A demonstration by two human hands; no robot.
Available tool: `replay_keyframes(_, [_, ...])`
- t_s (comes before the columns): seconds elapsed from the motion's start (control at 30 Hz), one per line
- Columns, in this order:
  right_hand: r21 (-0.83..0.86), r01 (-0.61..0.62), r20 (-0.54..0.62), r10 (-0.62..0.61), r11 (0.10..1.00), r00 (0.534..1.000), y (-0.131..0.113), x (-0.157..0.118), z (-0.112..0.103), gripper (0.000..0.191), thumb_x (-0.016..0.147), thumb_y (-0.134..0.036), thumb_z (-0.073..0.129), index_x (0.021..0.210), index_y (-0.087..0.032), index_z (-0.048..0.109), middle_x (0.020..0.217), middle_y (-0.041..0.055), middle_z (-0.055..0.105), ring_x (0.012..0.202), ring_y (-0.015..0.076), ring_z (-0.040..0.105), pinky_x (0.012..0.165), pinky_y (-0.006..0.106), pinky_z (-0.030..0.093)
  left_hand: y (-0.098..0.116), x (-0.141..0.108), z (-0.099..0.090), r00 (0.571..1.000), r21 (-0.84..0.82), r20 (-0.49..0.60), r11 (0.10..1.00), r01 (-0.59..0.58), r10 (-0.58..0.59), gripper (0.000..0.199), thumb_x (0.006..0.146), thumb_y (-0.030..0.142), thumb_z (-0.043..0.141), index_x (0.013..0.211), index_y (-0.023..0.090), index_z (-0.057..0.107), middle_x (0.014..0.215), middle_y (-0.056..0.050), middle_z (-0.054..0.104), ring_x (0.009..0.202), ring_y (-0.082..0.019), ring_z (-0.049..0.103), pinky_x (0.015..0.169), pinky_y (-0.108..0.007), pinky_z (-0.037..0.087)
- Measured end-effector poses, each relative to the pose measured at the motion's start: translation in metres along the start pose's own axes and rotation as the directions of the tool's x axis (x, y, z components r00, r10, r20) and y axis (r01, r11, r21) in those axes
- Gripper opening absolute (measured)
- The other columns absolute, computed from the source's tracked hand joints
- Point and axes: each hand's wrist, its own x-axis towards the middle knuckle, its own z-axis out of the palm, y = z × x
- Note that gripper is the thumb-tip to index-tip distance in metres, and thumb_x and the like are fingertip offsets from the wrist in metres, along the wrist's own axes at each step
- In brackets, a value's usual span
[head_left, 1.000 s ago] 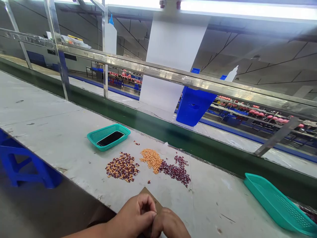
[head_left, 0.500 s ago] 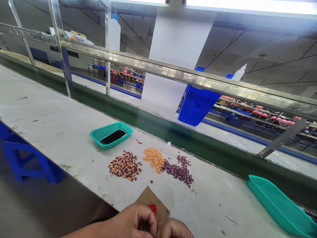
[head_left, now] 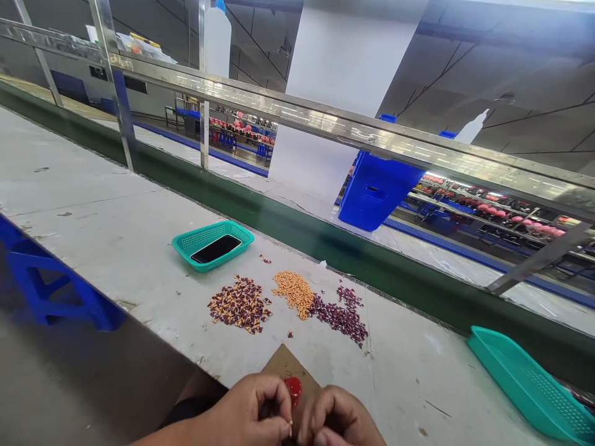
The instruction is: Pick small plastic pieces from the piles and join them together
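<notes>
My left hand (head_left: 251, 409) is at the front edge of the table, thumb and forefinger pinched on a tiny pale piece, too small to name. Close beside it, my right hand (head_left: 344, 415) has its fingers curled together; what they hold, if anything, is hidden. Under both hands lies a brown board (head_left: 283, 360) with a glossy red patch (head_left: 292, 389) on it. Beyond the board are three piles of small pieces: a mixed purple-and-orange pile (head_left: 239, 305), an orange pile (head_left: 294, 292) and a dark purple pile (head_left: 341, 319).
A green basket (head_left: 183, 259) holding a phone (head_left: 217, 249) stands behind the mixed pile. Another green basket (head_left: 511, 378) is at the right. A green strip (head_left: 260, 217) and a metal rail (head_left: 288, 114) run along the back. A blue stool (head_left: 60, 285) stands at the left.
The view has shifted slightly, and both hands show higher in it. My right hand has drawn a little away from the left, opening a small gap between them.
</notes>
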Motion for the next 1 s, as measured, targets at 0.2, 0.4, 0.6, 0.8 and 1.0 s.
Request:
replay_keyframes(0.2, [-0.723,0.035,-0.177,-0.233,0.69,0.956,0.025,0.007,-0.012,0.015,0.072,-0.006,0.056,0.074,-0.02,0.059,0.081,0.0044,0.063,0.079,0.0193,0.058,0.071,0.031,0.046,-0.007,0.001,-0.006,0.985,-0.126,-0.171,0.992,-0.02,-0.001,0.019,0.063,0.03,0.061,0.068,0.019,0.046,0.051,0.008,0.047,0.046,-0.008,0.042,0.051,-0.022,0.034])
replay_keyframes(0.4, [-0.881,-0.024,-0.132,-0.198,0.472,0.971,0.027,0.009,-0.005,0.02,0.071,-0.002,0.056,0.076,-0.022,0.058,0.083,0.0032,0.064,0.082,0.0213,0.057,0.074,0.034,0.044,-0.022,0.01,-0.01,0.988,-0.111,-0.155,0.994,-0.009,-0.008,0.018,0.063,0.028,0.061,0.069,0.02,0.046,0.046,0.008,0.049,0.045,-0.008,0.042,0.049,-0.022,0.035])
replay_keyframes(0.6, [-0.817,0.016,-0.142,-0.228,0.576,0.963,0.025,0.012,-0.001,0.016,0.071,-0.006,0.059,0.074,-0.022,0.058,0.08,0.0024,0.063,0.08,0.02,0.058,0.072,0.032,0.045,-0.019,0.009,-0.007,0.987,-0.139,-0.162,0.99,-0.003,-0.02,0.018,0.063,0.028,0.061,0.069,0.019,0.046,0.05,0.008,0.049,0.046,-0.008,0.045,0.049,-0.022,0.037])
replay_keyframes(0.8, [-0.587,0.113,-0.208,-0.284,0.802,0.936,0.022,0.013,0.012,0.007,0.076,-0.013,0.058,0.075,-0.021,0.058,0.076,0.0019,0.06,0.073,0.0175,0.059,0.066,0.028,0.047,-0.008,0.003,-0.001,0.982,-0.185,-0.188,0.982,-0.036,0.0,0.017,0.065,0.027,0.06,0.069,0.018,0.046,0.055,0.007,0.05,0.048,-0.008,0.047,0.051,-0.023,0.037])
replay_keyframes(1.0, [-0.588,0.092,-0.228,-0.274,0.804,0.935,0.023,0.016,0.016,0.011,0.075,-0.009,0.057,0.075,-0.02,0.057,0.077,0.0017,0.059,0.074,0.0167,0.058,0.067,0.026,0.046,-0.01,0.004,-0.002,0.986,-0.177,-0.163,0.983,-0.051,0.022,0.019,0.066,0.029,0.06,0.071,0.017,0.046,0.056,0.007,0.051,0.05,-0.008,0.047,0.053,-0.024,0.037])
